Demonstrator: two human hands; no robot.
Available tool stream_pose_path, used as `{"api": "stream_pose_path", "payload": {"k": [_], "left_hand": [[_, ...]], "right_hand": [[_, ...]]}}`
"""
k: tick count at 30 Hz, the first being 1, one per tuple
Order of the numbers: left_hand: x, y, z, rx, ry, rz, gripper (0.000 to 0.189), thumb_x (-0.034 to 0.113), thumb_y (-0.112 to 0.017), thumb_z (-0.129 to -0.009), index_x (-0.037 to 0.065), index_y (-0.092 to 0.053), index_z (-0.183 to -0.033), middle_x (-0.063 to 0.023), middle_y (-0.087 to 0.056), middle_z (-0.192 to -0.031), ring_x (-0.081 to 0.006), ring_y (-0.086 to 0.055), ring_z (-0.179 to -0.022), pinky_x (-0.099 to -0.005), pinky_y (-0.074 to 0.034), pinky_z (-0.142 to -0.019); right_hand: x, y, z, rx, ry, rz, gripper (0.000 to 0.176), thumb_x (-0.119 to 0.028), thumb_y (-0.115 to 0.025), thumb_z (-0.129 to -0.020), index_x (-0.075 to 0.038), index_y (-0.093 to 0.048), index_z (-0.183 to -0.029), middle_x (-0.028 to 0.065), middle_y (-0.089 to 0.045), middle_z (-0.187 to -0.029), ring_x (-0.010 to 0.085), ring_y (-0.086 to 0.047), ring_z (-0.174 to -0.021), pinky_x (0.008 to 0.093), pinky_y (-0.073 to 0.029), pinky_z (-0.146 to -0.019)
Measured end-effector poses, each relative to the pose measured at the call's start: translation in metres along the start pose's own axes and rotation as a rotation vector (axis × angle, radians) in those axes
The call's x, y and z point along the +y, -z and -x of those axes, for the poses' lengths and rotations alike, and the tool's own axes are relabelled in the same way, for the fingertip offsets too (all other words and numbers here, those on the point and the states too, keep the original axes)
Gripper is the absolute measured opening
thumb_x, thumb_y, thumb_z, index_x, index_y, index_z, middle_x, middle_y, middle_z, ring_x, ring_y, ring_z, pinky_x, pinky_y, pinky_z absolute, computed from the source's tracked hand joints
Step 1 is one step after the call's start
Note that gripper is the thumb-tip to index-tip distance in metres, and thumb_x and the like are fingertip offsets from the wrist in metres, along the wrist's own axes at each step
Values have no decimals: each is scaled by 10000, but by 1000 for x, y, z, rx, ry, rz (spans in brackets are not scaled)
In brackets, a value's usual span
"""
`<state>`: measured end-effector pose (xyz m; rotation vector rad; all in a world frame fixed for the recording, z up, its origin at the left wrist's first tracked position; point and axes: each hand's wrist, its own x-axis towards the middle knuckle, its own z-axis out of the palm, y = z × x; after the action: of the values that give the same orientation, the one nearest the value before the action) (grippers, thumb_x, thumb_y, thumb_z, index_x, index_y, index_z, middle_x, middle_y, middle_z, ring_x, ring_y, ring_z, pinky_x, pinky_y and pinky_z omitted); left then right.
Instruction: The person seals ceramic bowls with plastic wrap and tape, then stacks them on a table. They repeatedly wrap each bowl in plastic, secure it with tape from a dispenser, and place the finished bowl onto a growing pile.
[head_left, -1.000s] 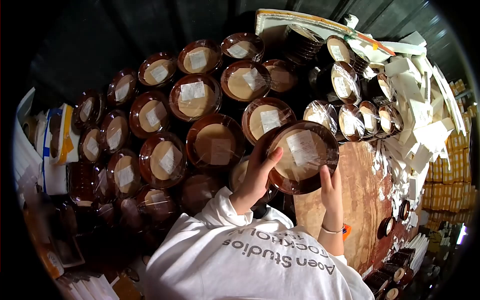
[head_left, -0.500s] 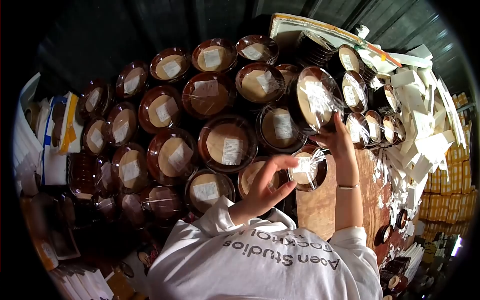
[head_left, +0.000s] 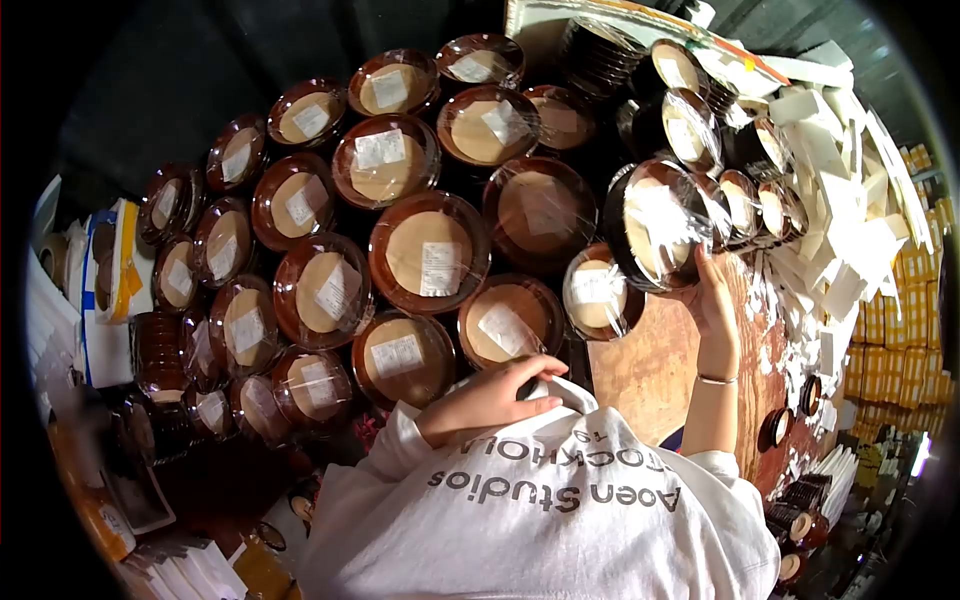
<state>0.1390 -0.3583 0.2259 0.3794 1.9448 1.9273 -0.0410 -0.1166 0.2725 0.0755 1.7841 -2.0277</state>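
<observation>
My right hand [head_left: 705, 290] grips the lower right edge of a plastic-wrapped brown bowl [head_left: 657, 222] with a tan centre and a label, glare covering much of its face. It is held tilted in front of other wrapped bowls at the right. My left hand [head_left: 495, 395] is empty in front of the shirt, with thumb and forefinger apart. Just beyond it stands a labelled wrapped bowl [head_left: 510, 318]. A smaller wrapped bowl [head_left: 597, 290] stands below and left of the held one.
Rows of wrapped bowl stacks [head_left: 430, 255] spread to the left and back. Below the held bowl shows a brown wooden board [head_left: 640, 385]. White foam pieces [head_left: 830, 200] pile up at the right, near yellow-and-white packages [head_left: 900, 330]. A foam panel [head_left: 660, 30] leans behind.
My right hand has moved right and down with the wrapped bowl. My left hand has drawn back toward the shirt. The view has shifted, so the bowl rows appear further left.
</observation>
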Motion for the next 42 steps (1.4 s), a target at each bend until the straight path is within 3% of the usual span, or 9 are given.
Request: {"api": "stream_pose_path", "payload": {"k": [17,25,28,33,34,37,38,41,42], "left_hand": [[-7,-44,-31,12,37,52,365,171,-559,-817,-2,-453,-1121,-95,-501,-1081,-163,-488,-993,-287,-377,-868],[-9,-34,-16,80,61,-53,356,270,-587,-794,4,-526,-1024,-106,-576,-962,-166,-570,-848,-277,-442,-719],[-14,-30,-2,135,159,170,348,254,-574,-812,4,-525,-1049,-86,-577,-997,-164,-551,-909,-277,-437,-773],[-28,-18,32,212,185,328,358,377,-566,-808,39,-609,-914,-59,-608,-813,-124,-579,-720,-245,-457,-598],[-30,-16,39,177,270,321,449,392,-564,-804,4,-522,-1026,-92,-593,-861,-109,-570,-672,-244,-456,-558],[-6,-27,59,564,299,319,609,400,-568,-798,-32,-332,-1156,-118,-573,-927,-91,-559,-647,-240,-454,-548],[5,-27,65,612,248,310,738,383,-562,-805,-55,-134,-1219,-199,-535,-1006,-186,-591,-724,-297,-470,-623],[-9,-34,65,985,-65,-313,743,361,-549,-817,-58,-108,-1244,-256,-507,-1039,-294,-573,-868,-345,-442,-754],[-3,-34,72,1058,52,-228,706,338,-521,-836,-58,-118,-1259,-286,-474,-1080,-348,-507,-1000,-356,-386,-847]], "right_hand": [[60,28,25,-71,-118,-47,490,-370,-393,-890,37,-370,-1161,162,-535,-1026,263,-595,-829,379,-523,-704],[68,19,43,43,-102,-78,350,-241,-428,-896,17,-423,-1132,108,-552,-1003,218,-579,-861,353,-492,-729],[64,5,45,-117,-180,-54,340,-254,-437,-893,2,-440,-1117,68,-543,-1018,170,-548,-914,309,-469,-760],[77,-36,44,-330,-266,104,386,-282,-451,-886,-17,-419,-1165,64,-543,-1033,159,-539,-921,303,-466,-752],[82,-39,42,-354,-278,87,400,-280,-456,-886,-32,-399,-1194,48,-529,-1035,142,-527,-912,294,-464,-743],[88,-50,48,-308,-280,161,426,-276,-481,-876,-61,-373,-1228,34,-499,-1058,128,-485,-960,273,-442,-736],[86,-57,50,-346,-242,189,446,-282,-487,-872,-48,-367,-1232,40,-486,-1077,119,-466,-965,254,-414,-765],[67,-101,60,-438,-98,411,442,-262,-452,-891,3,-346,-1229,57,-461,-1122,137,-417,-1004,242,-312,-888],[62,-115,61,-537,-59,434,425,-240,-437,-898,14,-342,-1226,64,-456,-1130,143,-399,-1022,244,-289,-906]]}}
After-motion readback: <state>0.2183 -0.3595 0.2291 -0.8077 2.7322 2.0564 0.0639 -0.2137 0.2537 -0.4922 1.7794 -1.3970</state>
